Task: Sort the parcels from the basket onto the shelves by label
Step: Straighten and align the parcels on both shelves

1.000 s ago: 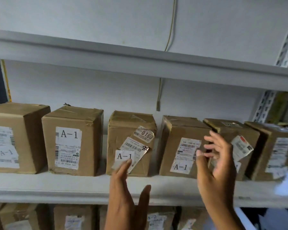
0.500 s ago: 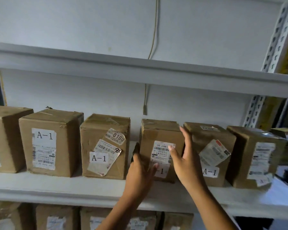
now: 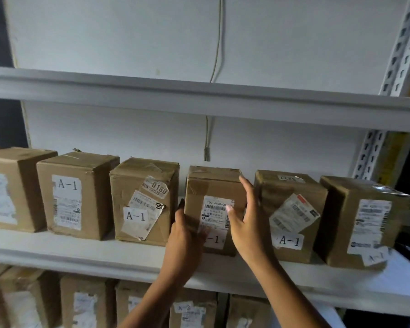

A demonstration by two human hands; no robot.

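Observation:
A brown cardboard parcel (image 3: 213, 185) with a white barcode label and an A-1 tag stands in the middle of the white shelf (image 3: 81, 256). My left hand (image 3: 187, 237) presses its left side, thumb on the front face. On the parcel's right side, my right hand (image 3: 246, 223) lies with fingers up along the edge and thumb on the label. The parcel is held between both hands and rests on the shelf. The basket is not in view.
Other A-1 parcels stand in the same row: two to the left (image 3: 76, 185) (image 3: 142, 181) and two to the right (image 3: 291, 185) (image 3: 365, 204). An upper shelf (image 3: 199, 100) hangs overhead. Parcels including one tagged A-2 (image 3: 192, 311) fill the shelf below. A slotted upright (image 3: 374, 152) stands at the right.
Both hands have moved from open air in front of the row onto the sides of the middle parcel. The view has shifted right and closer.

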